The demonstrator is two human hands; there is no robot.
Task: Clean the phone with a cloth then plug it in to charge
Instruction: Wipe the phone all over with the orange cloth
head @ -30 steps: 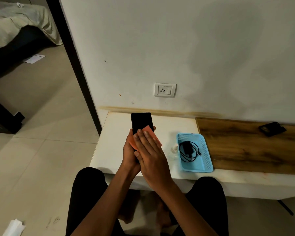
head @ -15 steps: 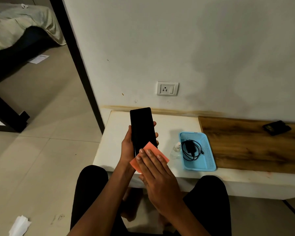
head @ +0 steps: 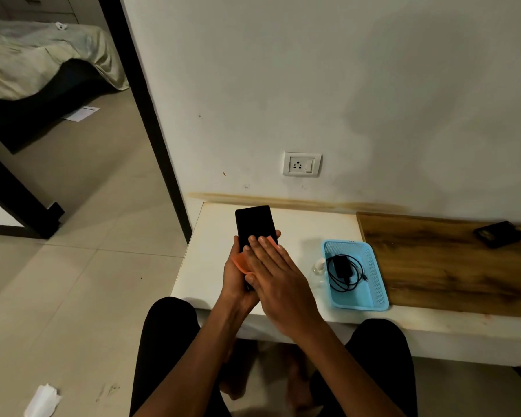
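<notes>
The phone (head: pixel 254 225) is a black slab with a dark, unlit screen, held upright and tilted slightly left above the left part of the bench. An orange cloth (head: pixel 240 262) lies flat across its lower half, one corner sticking out to the left, another showing at the right edge. The charger (head: pixel 342 267), a black plug with its black cable loosely coiled around it, lies in a light blue basket (head: pixel 376 284) to the right. A white wall socket (head: pixel 302 164) sits on the far wall above the bench.
</notes>
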